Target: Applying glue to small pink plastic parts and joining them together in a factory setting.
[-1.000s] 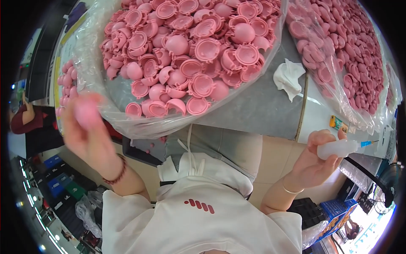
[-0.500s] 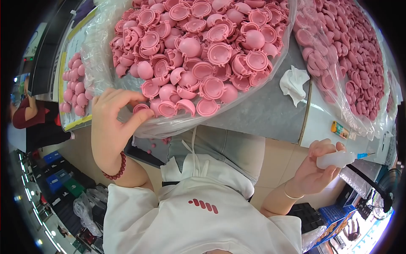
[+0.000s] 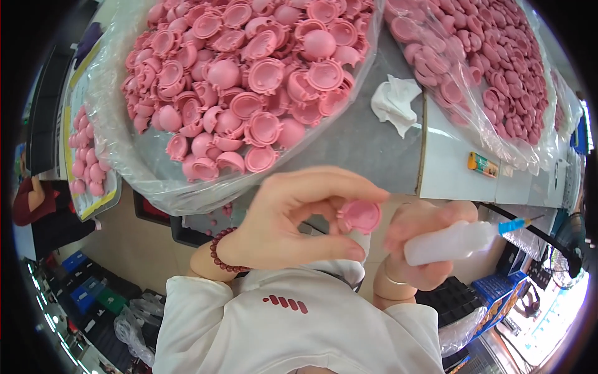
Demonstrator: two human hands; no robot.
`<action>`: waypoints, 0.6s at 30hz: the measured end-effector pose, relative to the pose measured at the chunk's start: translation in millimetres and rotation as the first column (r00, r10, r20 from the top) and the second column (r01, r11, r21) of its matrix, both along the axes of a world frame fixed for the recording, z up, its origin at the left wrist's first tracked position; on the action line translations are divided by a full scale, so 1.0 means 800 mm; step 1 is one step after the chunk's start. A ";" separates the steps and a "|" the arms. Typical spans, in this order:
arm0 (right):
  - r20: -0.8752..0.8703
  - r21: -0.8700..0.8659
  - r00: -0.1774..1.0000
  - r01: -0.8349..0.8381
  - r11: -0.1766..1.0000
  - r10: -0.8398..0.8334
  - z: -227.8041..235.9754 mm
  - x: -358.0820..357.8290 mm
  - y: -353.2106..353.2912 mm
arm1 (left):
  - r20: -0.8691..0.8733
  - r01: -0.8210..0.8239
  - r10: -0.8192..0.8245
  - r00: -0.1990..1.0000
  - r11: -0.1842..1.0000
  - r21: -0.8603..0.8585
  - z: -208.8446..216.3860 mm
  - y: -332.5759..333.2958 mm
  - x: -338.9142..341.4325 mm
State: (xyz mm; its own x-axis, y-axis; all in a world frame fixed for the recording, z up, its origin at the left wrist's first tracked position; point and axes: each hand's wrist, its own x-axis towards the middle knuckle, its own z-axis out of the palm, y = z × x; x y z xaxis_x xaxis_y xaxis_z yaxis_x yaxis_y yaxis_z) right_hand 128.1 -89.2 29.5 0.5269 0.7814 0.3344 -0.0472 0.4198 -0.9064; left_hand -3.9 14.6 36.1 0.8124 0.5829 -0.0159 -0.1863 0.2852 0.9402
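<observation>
In front of my body, my left hand (image 3: 283, 215) grips a small pink plastic half-shell (image 3: 362, 217) with its hollow side showing. The index finger and thumb stretch past the shell on either side, and other fingers behind it are partly hidden. Close by on the right, my right hand (image 3: 430, 218) is wrapped round a translucent white squeeze bottle (image 3: 443, 244). The bottle lies nearly sideways, and its blue needle tip (image 3: 513, 225) points right, away from the shell. Beyond both hands, many similar pink half-shells (image 3: 265, 75) lie heaped on a clear plastic bag (image 3: 168, 194).
A second bag of pink pieces (image 3: 498, 81) is at the far right. Crumpled white tissue (image 3: 396, 103) and a yellow-green lighter (image 3: 483, 164) lie on the table between. Pink balls (image 3: 87, 165) fill a tray at the left. Another person (image 3: 31, 199) is at far left.
My left hand has left the heap's near edge, moving right with one pink half-shell. My right hand has brought the bottle left, closer to it. The whole view has shifted somewhat.
</observation>
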 end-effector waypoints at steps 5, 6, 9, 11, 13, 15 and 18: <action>0.023 -0.080 0.999 0.024 0.997 -0.022 -0.008 -0.002 -0.006 | 0.054 0.106 -0.105 0.993 0.994 -0.019 -0.013 -0.016 0.011; 0.024 -0.084 0.999 0.025 0.996 -0.023 -0.008 -0.005 -0.006 | 0.098 0.056 -0.038 0.994 0.981 -0.188 -0.015 -0.020 0.011; -0.030 -0.131 0.995 0.089 0.987 -0.094 -0.005 -0.012 -0.003 | 0.235 0.114 -0.088 0.968 0.988 -0.103 -0.037 -0.025 0.012; -0.086 -0.043 0.982 0.166 0.985 -0.169 -0.001 -0.008 -0.003 | 0.211 0.097 -0.060 0.976 0.981 -0.167 -0.034 -0.028 0.015; -0.172 0.060 0.945 0.293 0.954 -0.279 -0.008 0.008 -0.006 | 0.184 0.071 -0.029 0.982 0.971 -0.230 -0.028 -0.029 0.016; -0.132 0.204 0.938 0.343 0.917 -0.322 -0.009 0.030 -0.012 | 0.168 0.113 -0.034 0.985 0.868 -0.484 -0.018 -0.026 0.015; 0.016 0.255 0.986 0.154 0.955 -0.163 0.005 0.036 -0.013 | 0.220 0.138 -0.021 0.975 0.835 -0.532 -0.023 -0.027 0.017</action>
State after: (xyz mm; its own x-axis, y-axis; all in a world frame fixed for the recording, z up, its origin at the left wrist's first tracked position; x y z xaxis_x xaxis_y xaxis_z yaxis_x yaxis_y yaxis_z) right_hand 157.2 -99.3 33.4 0.6206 0.5766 0.5314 0.0697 0.6344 -0.7699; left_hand 9.4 -7.2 17.7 0.8756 0.4609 -0.1445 -0.3043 0.7586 0.5761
